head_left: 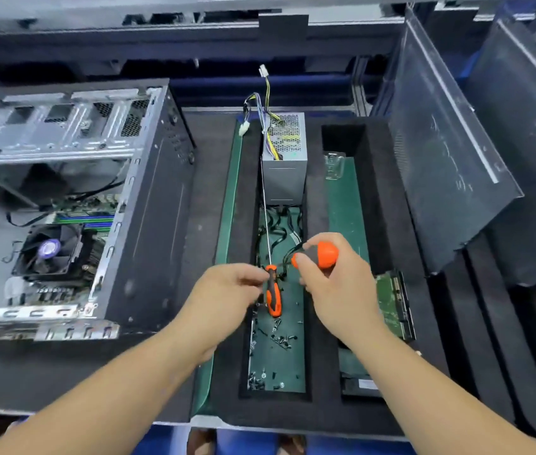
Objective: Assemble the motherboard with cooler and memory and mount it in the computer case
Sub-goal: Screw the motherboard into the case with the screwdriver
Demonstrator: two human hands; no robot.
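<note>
The open computer case (148, 205) lies on its side at the left. Inside it sits the motherboard (92, 208) with a black fan cooler (50, 250) and memory slots (96, 221). Over the middle foam tray, my left hand (224, 290) pinches the top of the orange-and-black handle of a long-shaft screwdriver (273, 295), whose thin shaft points away toward the power supply. My right hand (332, 280) grips a second, stubby orange-and-black screwdriver (320, 254). Several loose screws (279, 339) lie on the green mat below both hands.
A grey power supply (284, 165) with coloured cables stands at the far end of the middle tray slot. A hard drive (393, 303) leans in the right slot. The dark case side panel (447, 172) leans at the right. Black foam (204, 192) surrounds the slots.
</note>
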